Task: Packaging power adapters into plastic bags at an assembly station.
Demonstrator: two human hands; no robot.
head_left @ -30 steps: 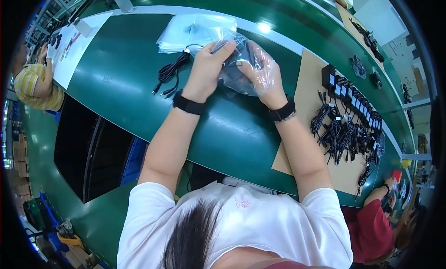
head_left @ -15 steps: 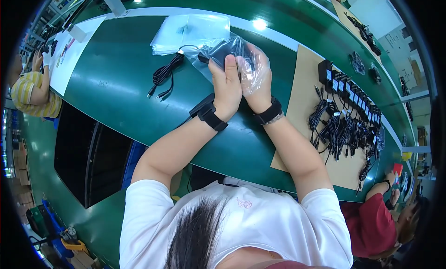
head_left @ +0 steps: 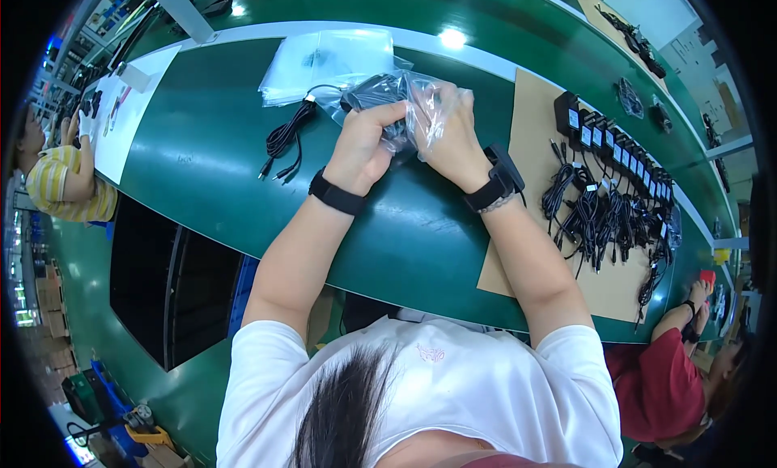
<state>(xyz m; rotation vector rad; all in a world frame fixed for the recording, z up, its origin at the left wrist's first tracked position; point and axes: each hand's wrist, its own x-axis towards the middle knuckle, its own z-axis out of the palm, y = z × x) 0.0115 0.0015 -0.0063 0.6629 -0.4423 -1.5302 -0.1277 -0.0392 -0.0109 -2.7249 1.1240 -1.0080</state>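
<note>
My left hand (head_left: 363,148) and my right hand (head_left: 447,136) are closed together on a clear plastic bag (head_left: 421,108) with a black power adapter (head_left: 374,92) inside, held just above the green table (head_left: 202,169). The bag's crinkled end sticks up between my hands. A black coiled cable (head_left: 285,136) lies on the table just left of my left hand. Each of my wrists carries a black band.
A stack of clear empty bags (head_left: 324,59) lies beyond my hands. At right a brown cardboard sheet (head_left: 534,144) holds several black adapters with cables (head_left: 607,201). One person in a striped top (head_left: 61,185) sits far left, another in red (head_left: 664,379) at lower right.
My hands have closed in on the bag and shifted slightly left, crumpling it around the adapter. The cable on the table has not moved.
</note>
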